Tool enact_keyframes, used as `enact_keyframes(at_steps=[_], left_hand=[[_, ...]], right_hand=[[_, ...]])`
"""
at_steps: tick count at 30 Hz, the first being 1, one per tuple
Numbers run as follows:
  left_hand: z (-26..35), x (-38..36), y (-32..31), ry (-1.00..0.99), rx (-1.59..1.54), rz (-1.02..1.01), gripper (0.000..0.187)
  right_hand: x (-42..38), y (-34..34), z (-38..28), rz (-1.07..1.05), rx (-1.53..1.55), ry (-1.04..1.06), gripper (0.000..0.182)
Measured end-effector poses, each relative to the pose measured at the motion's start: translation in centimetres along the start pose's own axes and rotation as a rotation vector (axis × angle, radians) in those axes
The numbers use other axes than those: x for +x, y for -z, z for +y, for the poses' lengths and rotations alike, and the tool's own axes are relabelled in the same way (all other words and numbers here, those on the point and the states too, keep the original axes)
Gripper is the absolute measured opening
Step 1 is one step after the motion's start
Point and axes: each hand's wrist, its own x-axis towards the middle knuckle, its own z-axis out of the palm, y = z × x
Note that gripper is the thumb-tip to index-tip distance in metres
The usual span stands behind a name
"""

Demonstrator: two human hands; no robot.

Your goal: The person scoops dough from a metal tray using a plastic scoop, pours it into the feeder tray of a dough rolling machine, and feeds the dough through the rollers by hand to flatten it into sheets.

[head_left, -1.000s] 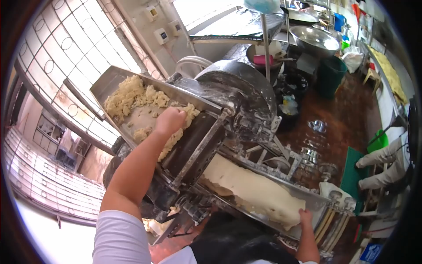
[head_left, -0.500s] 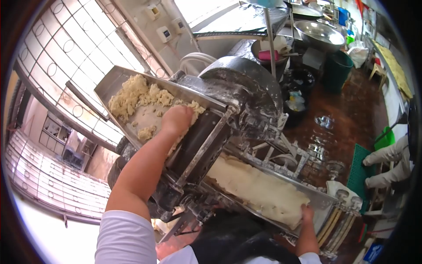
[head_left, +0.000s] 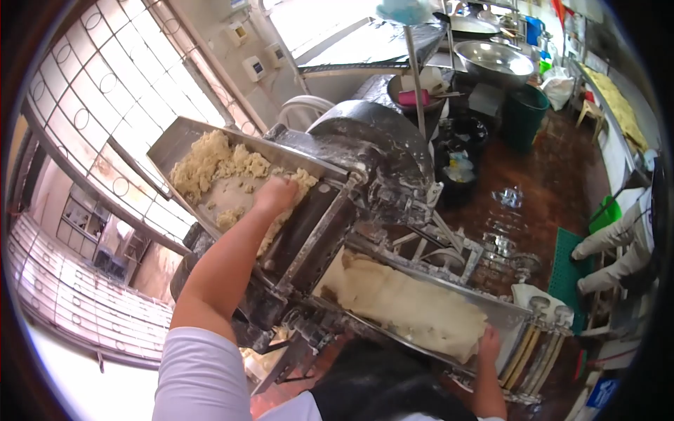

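Note:
My left hand (head_left: pixel 278 194) is over the metal hopper tray (head_left: pixel 167 149), at the edge of the crumbly dough (head_left: pixel 203 165) near the dark roller (head_left: pixel 309 228). Its fingers are hidden from view. My right hand (head_left: pixel 489 344) touches the right end of a flat pale dough sheet (head_left: pixel 414 305) and is closed on that end. The sheet lies in the long lower metal tray (head_left: pixel 511 324) of the flour-dusted machine (head_left: pixel 368 133).
A barred window (head_left: pixel 77 84) is on the left. Behind the machine stand a large metal bowl (head_left: pixel 495 62) and a green bin (head_left: pixel 525 116). Another person's legs (head_left: pixel 614 256) show at right beside a green crate (head_left: pixel 564 270).
The whole view has shifted, with the machine and room a little further left. The dough sheet's left end reaches further toward the rollers. Both hands keep about the same places on the dough.

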Motion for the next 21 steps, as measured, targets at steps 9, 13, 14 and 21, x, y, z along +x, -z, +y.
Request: enact_keyframes(at_steps=[9,13,14,21], left_hand=[[-5.3,-2.9,6.5,0.105,-0.027,0.159,0.05],[-10.9,-1.5,5.7,0.077,0.641,-0.329,0.061],[-11.0,-0.8,4.7,0.071,0.642,-0.325,0.061],[-9.4,-0.9,3.4,0.218,-0.264,-0.026,0.052]], right_hand=[[-5.0,7.8,3.0,-0.125,-0.171,0.094,0.039],[-4.8,6.3,1.6,-0.166,-0.277,0.009,0.043],[-5.0,5.8,1.1,-0.149,-0.308,0.036,0.045],[-5.0,4.3,0.7,-0.119,-0.463,-0.06,0.05]])
